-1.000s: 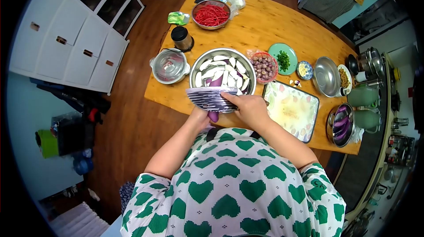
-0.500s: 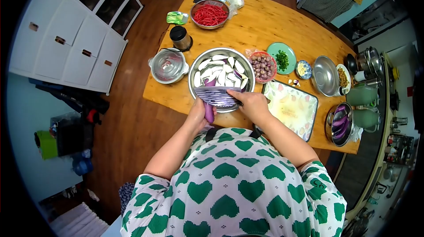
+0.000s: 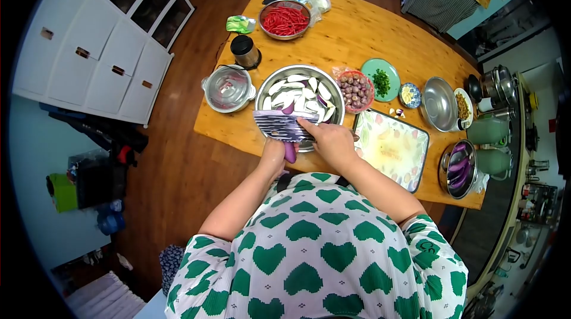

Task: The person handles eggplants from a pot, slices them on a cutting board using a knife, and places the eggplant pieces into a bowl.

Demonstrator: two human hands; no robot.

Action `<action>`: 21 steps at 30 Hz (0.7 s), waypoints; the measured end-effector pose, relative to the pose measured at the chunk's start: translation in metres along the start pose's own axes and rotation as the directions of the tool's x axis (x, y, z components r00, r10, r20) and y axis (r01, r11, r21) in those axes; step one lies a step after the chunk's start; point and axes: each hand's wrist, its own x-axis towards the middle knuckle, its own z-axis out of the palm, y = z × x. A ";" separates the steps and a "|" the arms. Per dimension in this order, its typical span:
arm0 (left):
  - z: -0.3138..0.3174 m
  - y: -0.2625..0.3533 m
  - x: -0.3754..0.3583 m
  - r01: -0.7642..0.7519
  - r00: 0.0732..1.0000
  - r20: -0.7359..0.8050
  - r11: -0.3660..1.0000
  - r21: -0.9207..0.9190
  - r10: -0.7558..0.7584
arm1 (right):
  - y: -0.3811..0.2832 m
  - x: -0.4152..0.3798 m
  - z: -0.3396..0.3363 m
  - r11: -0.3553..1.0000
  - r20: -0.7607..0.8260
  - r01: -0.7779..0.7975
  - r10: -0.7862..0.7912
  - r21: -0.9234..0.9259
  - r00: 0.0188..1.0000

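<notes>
My left hand is closed around a purple eggplant, which sticks out toward my body at the near rim of a steel bowl. In my right hand is a broad cleaver, its blade lying across the eggplant and over the bowl's near side. Dark streaks mark the wet blade. White-fleshed eggplant pieces with purple skin fill the bowl. The far end of the held eggplant is partly hidden under the blade.
Right of the bowl are a red basket of shallots, a green plate of chopped greens and a cutting board. Whole eggplants sit in a pot farther right. A glass pot stands left; red chilies lie behind.
The cleaver has shifted left and its blade has turned, showing more of its face. My left hand has moved slightly right with the eggplant. My right hand has moved a little left.
</notes>
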 end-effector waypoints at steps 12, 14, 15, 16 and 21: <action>-0.014 0.014 -0.006 0.206 0.974 -0.063 0.969 -0.138 -0.216 | 0.069 0.003 0.006 0.907 0.215 -0.389 0.352 0.162 0.911; -0.022 0.008 0.005 0.189 0.982 0.011 0.971 -0.143 -0.190 | 0.042 0.003 0.004 0.933 0.084 -0.313 0.302 0.180 0.949; -0.023 0.004 0.012 0.177 0.984 0.010 0.974 -0.139 -0.178 | 0.031 0.003 0.004 0.939 0.101 -0.300 0.286 0.167 0.953; -0.021 0.003 0.014 0.168 0.986 0.011 0.977 -0.133 -0.168 | 0.020 0.001 0.003 0.946 0.110 -0.263 0.245 0.192 0.963; -0.011 0.008 0.007 0.107 0.989 0.128 0.960 -0.261 -0.075 | -0.008 -0.001 -0.006 0.995 0.117 0.000 -0.012 0.099 0.993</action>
